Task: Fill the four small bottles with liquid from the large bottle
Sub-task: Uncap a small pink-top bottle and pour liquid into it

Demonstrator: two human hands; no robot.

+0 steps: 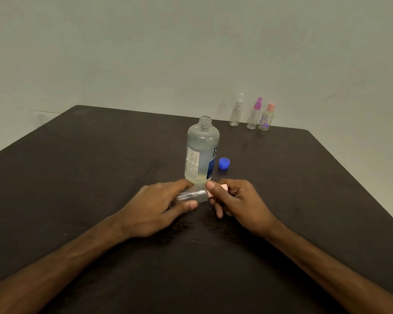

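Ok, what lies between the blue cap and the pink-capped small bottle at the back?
Bare table only, from blue cap to pink-capped bottle; head view.

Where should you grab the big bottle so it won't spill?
Grip the big bottle around its labelled middle, probably coming from the right side. It stands upright with its mouth open, so a sideways hold on the wide, straight body keeps it level. Come in above the blue cap lying just right of it.
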